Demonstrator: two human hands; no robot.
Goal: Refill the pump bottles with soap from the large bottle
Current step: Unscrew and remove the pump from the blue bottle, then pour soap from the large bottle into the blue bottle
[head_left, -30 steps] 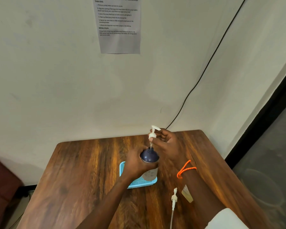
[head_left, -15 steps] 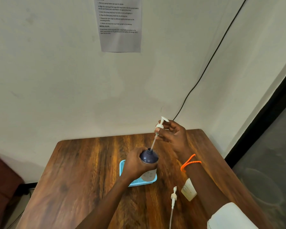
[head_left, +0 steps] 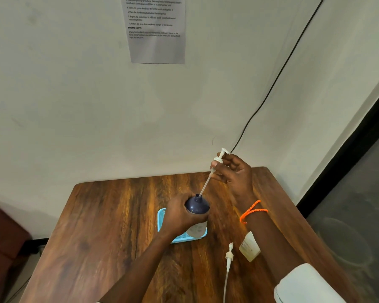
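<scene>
**Pump half out of bottle: drip and tip risks**

Wooden bench (head_left: 109, 215) in a corner, pale walls, printed sheet (head_left: 157, 29) taped up, black cable (head_left: 271, 88) running down the wall. Left hand (head_left: 179, 215) is wrapped round the shoulder of a dark blue pump bottle (head_left: 197, 206), which stands upright in or just over a light blue tray (head_left: 162, 217); can't tell if its base is seated. Right hand (head_left: 234, 173) pinches the white pump head (head_left: 219, 159) w/ fingertips, held up and tilted, dip tube (head_left: 205, 185) slanting down w/ its lower end at the bottle mouth.

Second pump (head_left: 229, 256) lies loose on the bench nr the right forearm, tube trailing toward the bench edge; a pale bottle (head_left: 249, 248) sits just beside it, partly hidden by the arm. Prob the large soap bottle, not sure.

Risks, as I judge them:
- Tube is thin, bendy, angled: may catch the neck rim and flick soap onto the bench or tray.
- Wet tube could drip once clear of the mouth.
- Right forearm is v. close to the pale bottle and loose pump; a sweep could knock either one over or off the bench.
- Sideways pull on the tube could tip the blue bottle if the left grip slackens.
</scene>
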